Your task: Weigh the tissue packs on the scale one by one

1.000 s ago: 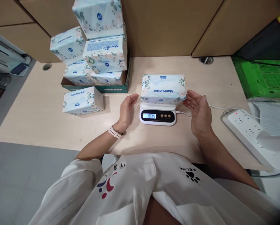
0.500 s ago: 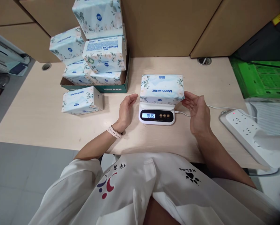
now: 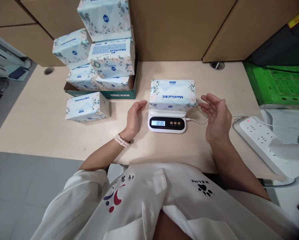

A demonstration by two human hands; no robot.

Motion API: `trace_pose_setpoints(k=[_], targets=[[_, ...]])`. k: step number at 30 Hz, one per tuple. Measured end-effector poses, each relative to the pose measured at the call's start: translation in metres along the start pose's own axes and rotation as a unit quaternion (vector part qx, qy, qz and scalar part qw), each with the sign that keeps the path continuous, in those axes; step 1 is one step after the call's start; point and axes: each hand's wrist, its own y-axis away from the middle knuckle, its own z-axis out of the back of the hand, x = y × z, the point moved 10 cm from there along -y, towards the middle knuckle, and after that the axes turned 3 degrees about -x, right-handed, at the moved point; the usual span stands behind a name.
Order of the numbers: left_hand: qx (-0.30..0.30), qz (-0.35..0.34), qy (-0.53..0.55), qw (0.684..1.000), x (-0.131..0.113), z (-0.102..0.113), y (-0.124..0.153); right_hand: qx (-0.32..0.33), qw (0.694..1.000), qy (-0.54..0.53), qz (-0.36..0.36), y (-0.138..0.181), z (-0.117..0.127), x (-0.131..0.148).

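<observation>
A pale blue flowered tissue pack (image 3: pixel 172 94) lies on a small white scale (image 3: pixel 167 123) whose lit display reads 103.5. My left hand (image 3: pixel 134 116) rests on the table just left of the scale, fingers open and curved, a short gap from the pack. My right hand (image 3: pixel 215 116) hovers to the right of the pack, palm turned inward, fingers spread, holding nothing and not touching the pack. A pale watch (image 3: pixel 122 141) is on my left wrist.
A green cardboard tray (image 3: pixel 119 94) at the back left holds several stacked tissue packs (image 3: pixel 111 56); one more pack (image 3: pixel 87 107) lies in front of it. A white cable (image 3: pixel 198 121) runs from the scale toward a power strip (image 3: pixel 261 138). A green crate (image 3: pixel 279 83) stands at right.
My right hand has drawn back to the right, away from the pack's side. The left hand, the pack and the scale reading stay as they were.
</observation>
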Motion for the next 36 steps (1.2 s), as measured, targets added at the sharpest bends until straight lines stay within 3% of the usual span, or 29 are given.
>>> trace_pose_setpoints(k=[4, 7, 10, 14, 17, 21, 25, 28, 30, 32, 34, 36], targets=[[-0.012, -0.003, 0.001, 1.0, -0.001, 0.003, 0.001, 0.009, 1.0, 0.008, -0.001, 0.0, -0.001, -0.002], [-0.005, -0.079, -0.039, 0.996, -0.023, 0.001, 0.008, 0.04, 0.999, -0.002, -0.019, 0.004, -0.011, -0.005], [0.021, -0.145, -0.114, 0.983, -0.051, -0.011, 0.017, 0.08, 0.996, 0.006, -0.027, 0.012, -0.025, -0.006], [0.076, -0.139, -0.178, 0.971, -0.064, -0.039, 0.011, 0.13, 0.991, 0.015, -0.012, 0.017, -0.042, -0.003], [0.112, -0.128, -0.172, 0.97, -0.065, -0.07, -0.005, 0.104, 0.994, 0.016, -0.007, -0.001, -0.036, -0.009], [0.19, -0.1, -0.225, 0.95, -0.056, -0.137, -0.023, -0.024, 0.996, 0.081, -0.012, -0.061, 0.005, -0.022], [0.309, -0.04, -0.325, 0.893, -0.031, -0.206, -0.021, -0.101, 0.982, 0.16, -0.013, -0.114, 0.047, -0.022], [0.364, -0.025, -0.374, 0.853, -0.019, -0.235, -0.011, -0.138, 0.965, 0.221, 0.002, -0.121, 0.071, -0.01], [0.375, -0.048, -0.387, 0.841, -0.022, -0.239, -0.004, -0.136, 0.944, 0.292, 0.07, -0.108, 0.07, 0.012], [0.376, -0.108, -0.388, 0.834, -0.037, -0.232, 0.004, -0.075, 0.91, 0.373, 0.165, -0.089, 0.045, 0.034], [0.359, -0.187, -0.386, 0.829, -0.063, -0.208, 0.012, 0.034, 0.876, 0.42, 0.233, -0.069, 0.007, 0.041], [0.316, -0.251, -0.393, 0.826, -0.093, -0.166, 0.019, 0.126, 0.855, 0.429, 0.261, -0.057, -0.022, 0.037]])
